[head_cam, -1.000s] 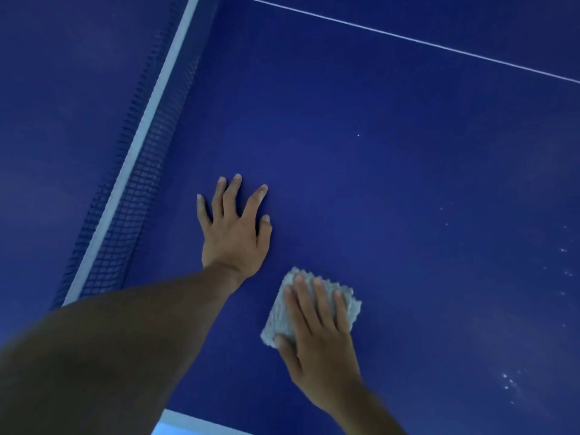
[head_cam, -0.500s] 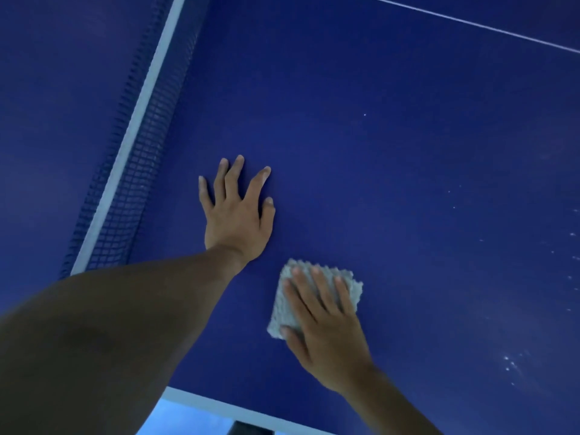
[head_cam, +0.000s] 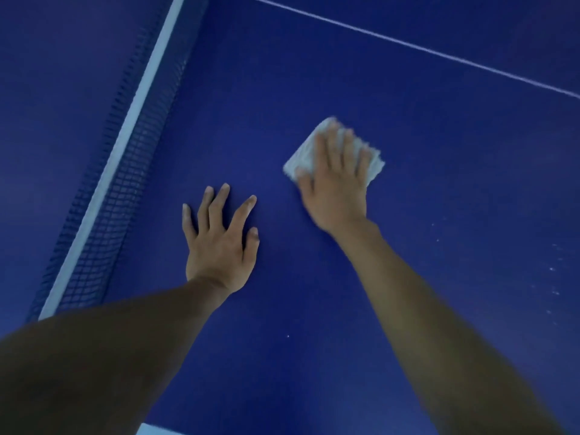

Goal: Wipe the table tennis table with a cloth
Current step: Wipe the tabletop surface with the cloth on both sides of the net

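Nearest, the left hand [head_cam: 219, 243] lies flat on the blue desk [head_cam: 455, 171], fingers spread, holding nothing. Just beyond and to its right, the right hand [head_cam: 335, 189] presses straight fingers on the folded cloth [head_cam: 375, 161]. The cloth is roughly square with no clear long axis, one corner pointing away toward the white line [head_cam: 408, 45]. Pale specks [head_cam: 552, 269] lie rightward, on the right hand's side.
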